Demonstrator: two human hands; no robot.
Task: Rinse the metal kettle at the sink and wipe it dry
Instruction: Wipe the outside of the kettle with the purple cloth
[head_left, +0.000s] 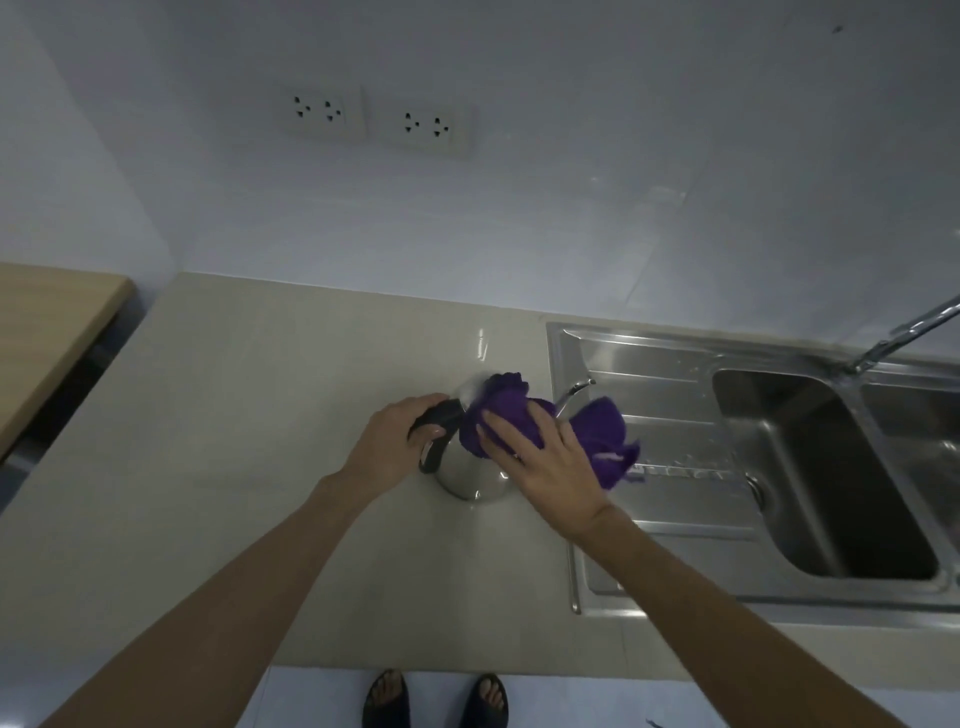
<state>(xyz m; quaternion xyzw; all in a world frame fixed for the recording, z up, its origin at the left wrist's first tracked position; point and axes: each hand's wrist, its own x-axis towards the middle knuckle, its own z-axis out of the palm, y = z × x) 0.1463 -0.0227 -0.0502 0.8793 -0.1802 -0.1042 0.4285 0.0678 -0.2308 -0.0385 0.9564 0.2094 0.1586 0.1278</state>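
Observation:
The metal kettle (470, 480) stands on the beige counter (249, 457), just left of the sink. My left hand (400, 441) grips its black handle (434, 415). My right hand (545, 457) presses a purple cloth (519, 415) flat on the kettle's top, fingers spread. The cloth drapes over the lid and hangs to the right toward the drainboard. The thin curved spout (574, 389) pokes out from under the cloth, pointing right. Most of the kettle's top is hidden by the cloth.
A stainless sink (597, 343) with drainboard and basin (826, 467) lies to the right, its faucet (904, 332) reaching in from the upper right. Two double wall sockets (374, 122) sit above. A wooden surface (47, 322) is at far left. My sandalled feet (436, 699) show below the counter edge.

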